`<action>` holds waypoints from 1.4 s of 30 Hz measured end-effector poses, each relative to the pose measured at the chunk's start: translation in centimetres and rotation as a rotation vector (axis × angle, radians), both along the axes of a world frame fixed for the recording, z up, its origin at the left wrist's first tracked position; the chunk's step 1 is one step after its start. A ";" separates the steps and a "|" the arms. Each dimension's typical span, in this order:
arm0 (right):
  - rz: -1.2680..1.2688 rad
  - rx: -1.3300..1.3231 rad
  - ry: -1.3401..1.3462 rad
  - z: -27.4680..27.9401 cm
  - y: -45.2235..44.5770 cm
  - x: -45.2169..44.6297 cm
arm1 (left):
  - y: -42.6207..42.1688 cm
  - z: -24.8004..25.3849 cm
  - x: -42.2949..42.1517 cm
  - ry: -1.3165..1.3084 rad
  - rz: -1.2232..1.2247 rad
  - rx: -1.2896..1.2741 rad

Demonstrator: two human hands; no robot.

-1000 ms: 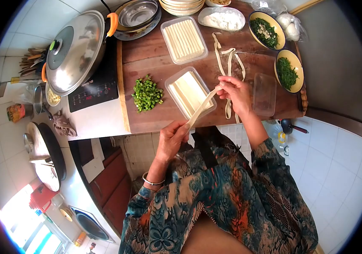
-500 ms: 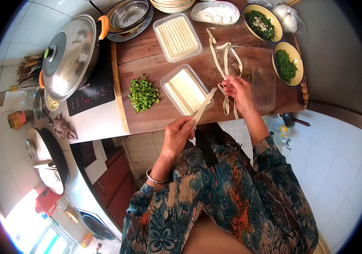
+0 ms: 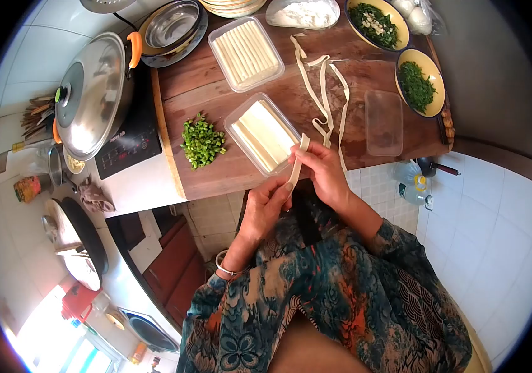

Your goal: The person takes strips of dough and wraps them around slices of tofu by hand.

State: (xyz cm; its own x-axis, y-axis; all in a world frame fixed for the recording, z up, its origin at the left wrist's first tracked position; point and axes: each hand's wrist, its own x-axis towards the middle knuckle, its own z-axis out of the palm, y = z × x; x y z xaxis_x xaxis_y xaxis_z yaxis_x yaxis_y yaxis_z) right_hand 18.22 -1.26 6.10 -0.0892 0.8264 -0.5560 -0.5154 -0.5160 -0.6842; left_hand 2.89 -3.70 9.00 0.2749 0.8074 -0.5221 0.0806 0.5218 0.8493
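Held strip: pale, flat, ribbon-like dough strip (image 3: 297, 171), up btwn both hands by the front edge of the brown wooden surface (image 3: 185, 87). I'd call it v. light, soft, stretchy, maybe a bit tacky; prob. tears if pulled thin. Best hold IMO: flat pinch nr each end, no nails.
L grip: bare left hand (image 3: 263, 207) closed, thumb pressing strip's lower part vs. fingers; far side of fingers hidden from me.
R grip: bare right hand (image 3: 323, 173) closed in a thumb-and-finger pinch on upper part, short end poking out above; other fingers partly hidden.
Near tub: clear rectangular plastic tub (image 3: 240, 111) w/ flat pale dough slabs (image 3: 265, 138), just beyond hands. Look soft, limp; I'd lift by an end.
Green pile: chopped bright-green veg (image 3: 202, 142), left of tub.
Loose lengths: long, thin, pale dough ribbons (image 3: 322, 86), bent and crossing on surface, right of tub. Look floppy, easily tangled.
Far tub: second clear plastic tub (image 3: 259, 79), w/ round pale dough ropes (image 3: 246, 53) side by side.
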 end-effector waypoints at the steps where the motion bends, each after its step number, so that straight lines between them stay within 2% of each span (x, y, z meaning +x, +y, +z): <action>1: -0.021 0.014 -0.035 -0.1 0.3 0.2 | -0.3 -0.1 -0.1 0.032 -0.026 0.004; 4: -0.110 0.020 -0.009 -0.2 1.1 0.7 | -0.8 -0.4 -0.5 -0.066 0.025 -0.061; 7: -0.176 0.017 -0.048 -0.6 2.0 1.6 | -1.2 -0.7 -1.2 0.041 -0.054 -0.017; 13: -0.248 0.073 -0.087 -1.3 3.2 3.3 | -2.2 -1.3 -2.1 -0.021 -0.012 -0.004; 19: -0.183 0.126 -0.191 -1.3 3.6 3.5 | -2.3 -1.3 -2.5 0.017 0.033 -0.080; 22: -0.058 0.194 -0.220 0.5 2.8 1.9 | -1.0 -1.2 -2.1 0.310 -0.084 0.425; 24: 0.014 0.275 -0.332 1.9 2.2 0.6 | 0.7 -0.2 -1.3 0.296 -0.038 0.454; 25: 0.047 0.327 -0.379 2.4 1.8 0.1 | 1.5 0.3 -0.9 0.288 -0.014 0.468; 29: 0.133 0.787 -0.796 2.0 1.7 -0.5 | 3.6 0.9 0.6 -0.167 0.099 0.083; 31: 0.112 0.630 -0.663 2.8 1.8 -0.4 | 4.1 0.5 1.3 -0.362 0.154 0.032; 36: 0.087 0.443 -0.509 2.5 2.1 0.5 | 3.3 0.0 1.2 -0.201 0.056 -0.028; 39: -0.051 0.299 -0.346 2.2 2.3 0.3 | 3.2 -0.1 0.9 -0.144 0.021 -0.053; 42: -0.032 0.331 -0.358 1.5 2.5 0.4 | 3.1 -0.1 0.9 -0.152 0.037 -0.048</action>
